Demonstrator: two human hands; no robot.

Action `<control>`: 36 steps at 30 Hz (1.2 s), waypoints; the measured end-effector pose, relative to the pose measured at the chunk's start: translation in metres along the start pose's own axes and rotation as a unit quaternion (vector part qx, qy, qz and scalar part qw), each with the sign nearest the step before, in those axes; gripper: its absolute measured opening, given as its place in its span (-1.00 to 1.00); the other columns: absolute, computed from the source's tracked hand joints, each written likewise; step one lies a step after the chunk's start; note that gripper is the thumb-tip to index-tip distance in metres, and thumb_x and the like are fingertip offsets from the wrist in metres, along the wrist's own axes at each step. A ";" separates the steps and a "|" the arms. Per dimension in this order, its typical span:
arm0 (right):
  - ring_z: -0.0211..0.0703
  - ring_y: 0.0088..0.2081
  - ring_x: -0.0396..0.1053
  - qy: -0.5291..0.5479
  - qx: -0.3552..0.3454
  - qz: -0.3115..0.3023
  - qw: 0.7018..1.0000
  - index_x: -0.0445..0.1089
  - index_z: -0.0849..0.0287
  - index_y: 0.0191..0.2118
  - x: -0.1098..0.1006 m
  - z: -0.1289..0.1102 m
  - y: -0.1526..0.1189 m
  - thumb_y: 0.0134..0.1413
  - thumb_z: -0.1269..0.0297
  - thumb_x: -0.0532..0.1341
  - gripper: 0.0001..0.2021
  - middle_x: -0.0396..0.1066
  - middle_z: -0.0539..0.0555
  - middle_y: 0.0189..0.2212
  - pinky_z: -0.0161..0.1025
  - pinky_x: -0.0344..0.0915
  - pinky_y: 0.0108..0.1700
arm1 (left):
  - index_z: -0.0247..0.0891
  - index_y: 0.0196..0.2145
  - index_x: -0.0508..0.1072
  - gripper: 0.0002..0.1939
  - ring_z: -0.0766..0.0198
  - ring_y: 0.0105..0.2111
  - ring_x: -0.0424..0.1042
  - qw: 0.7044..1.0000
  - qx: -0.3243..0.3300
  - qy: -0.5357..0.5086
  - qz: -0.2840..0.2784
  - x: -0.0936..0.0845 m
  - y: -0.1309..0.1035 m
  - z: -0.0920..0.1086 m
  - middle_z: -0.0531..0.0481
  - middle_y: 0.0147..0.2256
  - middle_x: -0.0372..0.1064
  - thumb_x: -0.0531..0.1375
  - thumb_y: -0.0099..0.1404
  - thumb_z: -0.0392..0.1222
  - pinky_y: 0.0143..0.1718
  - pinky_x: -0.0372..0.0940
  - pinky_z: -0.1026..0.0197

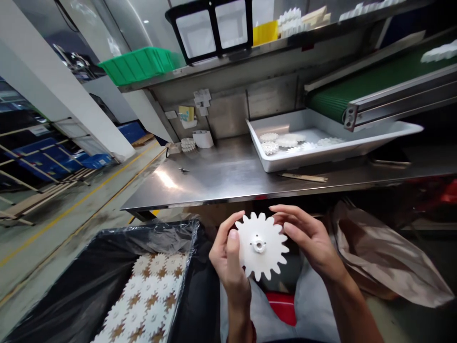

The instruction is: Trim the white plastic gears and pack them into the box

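Observation:
A white toothed gear wheel point(266, 257) with a raised hub faces me above my lap. My left hand point(230, 259) grips its left edge, thumb on the front and fingers behind. At the gear's upper right is my right hand point(310, 238), fingers apart and curved around the rim; whether a fingertip touches the teeth I cannot tell. To the lower left, several similar white gears point(148, 286) lie in rows inside a box lined with black plastic point(82, 276). More white gears point(269, 147) rest in a white tray point(285, 164) on the steel table.
A green conveyor belt point(335, 95) slopes down over the tray from the right. On the steel table point(214, 176) lie a thin wooden stick point(303, 177) and a small dark tool point(183, 170). A green bin point(141, 64) sits on the shelf. At right hangs a brownish bag point(378, 252).

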State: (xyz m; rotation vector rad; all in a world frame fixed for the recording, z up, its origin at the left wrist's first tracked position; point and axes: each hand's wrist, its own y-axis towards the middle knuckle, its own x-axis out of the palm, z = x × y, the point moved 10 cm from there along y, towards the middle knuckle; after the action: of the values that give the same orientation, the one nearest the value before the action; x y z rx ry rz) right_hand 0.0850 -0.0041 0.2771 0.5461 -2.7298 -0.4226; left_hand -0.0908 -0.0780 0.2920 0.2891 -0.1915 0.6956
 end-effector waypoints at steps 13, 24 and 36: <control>-0.19 -0.19 0.51 -0.052 -0.078 0.074 0.993 0.68 -0.04 -0.15 -0.007 -0.021 -0.002 0.26 0.35 0.41 -0.87 0.50 0.05 -0.18 -0.38 0.47 -0.33 | -0.19 -0.23 0.71 -0.63 0.11 -0.31 0.51 0.994 0.081 0.040 0.067 -0.002 -0.002 0.002 -0.04 -0.29 0.63 0.15 0.36 0.03 -0.22 0.37 0.15; -0.20 -0.19 0.52 -0.083 -0.081 0.083 0.990 0.70 -0.06 -0.16 -0.013 -0.021 0.000 0.25 0.37 0.42 -0.85 0.54 0.03 -0.20 -0.38 0.49 -0.30 | -0.20 -0.19 0.65 -0.60 0.03 -0.21 0.55 0.995 0.081 0.038 0.050 0.003 -0.001 -0.005 -0.07 -0.24 0.60 0.09 0.41 0.06 -0.18 0.38 0.11; -0.28 -0.16 0.52 -0.081 -0.100 0.103 0.986 0.68 -0.04 -0.20 -0.016 -0.022 0.001 0.26 0.41 0.40 -0.85 0.58 -0.03 -0.22 -0.44 0.45 -0.18 | -0.22 -0.17 0.64 -0.59 0.09 -0.23 0.55 0.997 0.050 0.012 0.053 0.008 0.001 -0.014 -0.07 -0.23 0.61 0.07 0.44 0.05 -0.26 0.38 0.17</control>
State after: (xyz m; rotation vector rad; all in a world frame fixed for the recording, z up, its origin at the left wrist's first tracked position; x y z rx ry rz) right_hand 0.1065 -0.0015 0.2931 0.1825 -2.8145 -0.7025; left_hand -0.0845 -0.0681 0.2812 0.3685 -0.1509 0.8151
